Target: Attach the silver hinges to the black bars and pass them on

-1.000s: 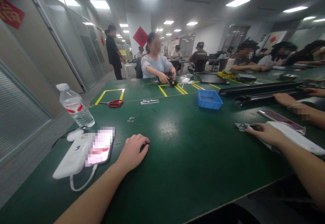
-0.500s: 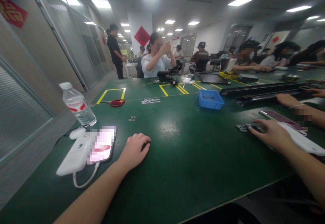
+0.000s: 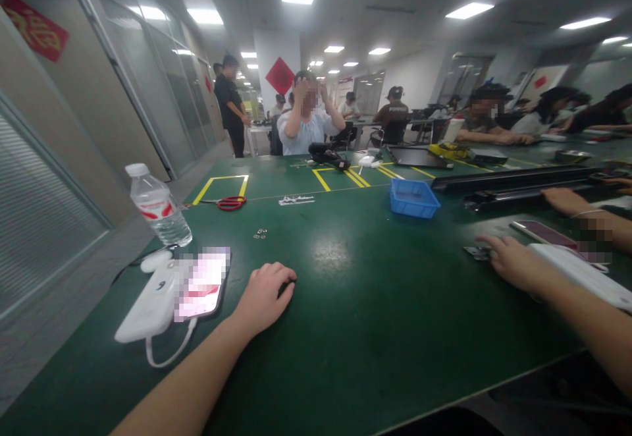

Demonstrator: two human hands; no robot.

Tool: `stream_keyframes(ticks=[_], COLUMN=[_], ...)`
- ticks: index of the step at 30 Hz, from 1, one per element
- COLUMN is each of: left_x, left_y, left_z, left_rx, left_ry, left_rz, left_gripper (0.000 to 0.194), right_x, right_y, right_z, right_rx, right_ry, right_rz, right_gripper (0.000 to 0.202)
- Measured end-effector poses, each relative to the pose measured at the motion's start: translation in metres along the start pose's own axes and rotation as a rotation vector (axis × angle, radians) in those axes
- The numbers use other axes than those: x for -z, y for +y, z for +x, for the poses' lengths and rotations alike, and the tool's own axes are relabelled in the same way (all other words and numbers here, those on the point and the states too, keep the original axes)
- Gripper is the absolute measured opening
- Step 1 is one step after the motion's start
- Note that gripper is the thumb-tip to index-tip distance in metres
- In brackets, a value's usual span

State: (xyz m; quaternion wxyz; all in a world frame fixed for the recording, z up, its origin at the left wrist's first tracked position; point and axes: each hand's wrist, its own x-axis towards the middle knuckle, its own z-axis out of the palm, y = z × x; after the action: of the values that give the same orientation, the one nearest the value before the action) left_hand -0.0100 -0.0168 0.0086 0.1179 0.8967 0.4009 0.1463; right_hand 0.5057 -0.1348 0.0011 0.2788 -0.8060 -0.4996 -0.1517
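Observation:
My left hand point(image 3: 266, 294) rests on the green table with its fingers curled in and the thumb close to them. A dark gap shows between thumb and forefinger; what it holds, if anything, is hidden. Left of it lies a phone point(image 3: 203, 284) with a lit screen, against a white power bank point(image 3: 151, 307) with a white cable. Several small metal pieces point(image 3: 259, 233) lie beyond this hand. At the right, my right hand point(image 3: 518, 265) reaches low over the table with fingers stretched out. Its fingertips are at some small silvery pieces point(image 3: 476, 252).
A water bottle point(image 3: 160, 209) and red-handled scissors point(image 3: 231, 203) stand and lie at the left. A blue bin point(image 3: 413, 199) sits ahead. Long black rails point(image 3: 523, 186) and a co-worker's hand point(image 3: 567, 202) are at the right. White scraps point(image 3: 296, 200) lie near the seam.
My right hand has shifted slightly, its fingers now nearer the silvery pieces. My left hand has stayed almost in place. The person opposite has moved both hands up to the head.

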Motion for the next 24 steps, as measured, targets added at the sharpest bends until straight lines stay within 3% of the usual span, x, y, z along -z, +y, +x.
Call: stream_keyframes(ticks=[4,7,10,24], left_x=[-0.002,-0.003,-0.003,-0.003], left_y=[-0.003,-0.003,-0.003,-0.003], left_z=[-0.001,-0.001,-0.001,-0.001], left_rx=[-0.013,-0.01,-0.006,-0.014], left_ry=[0.015,0.014,0.005,-0.001], left_rz=[-0.003,0.006,0.014,0.016], left_gripper=[0.017,0.017,0.017,0.017], right_x=[-0.003,-0.005,-0.008,-0.009], right_y=[0.012,0.022,0.028,0.032], right_z=[0.004,0.011,0.017,0.021], right_rx=[-0.025,-0.099,-0.136,-0.127], right_ry=[-0.313,-0.444,-0.461,-0.509], right_rz=[-0.063,-0.261,-0.356,-0.405], right_gripper=[0.027,0.041,0.049,0.049])
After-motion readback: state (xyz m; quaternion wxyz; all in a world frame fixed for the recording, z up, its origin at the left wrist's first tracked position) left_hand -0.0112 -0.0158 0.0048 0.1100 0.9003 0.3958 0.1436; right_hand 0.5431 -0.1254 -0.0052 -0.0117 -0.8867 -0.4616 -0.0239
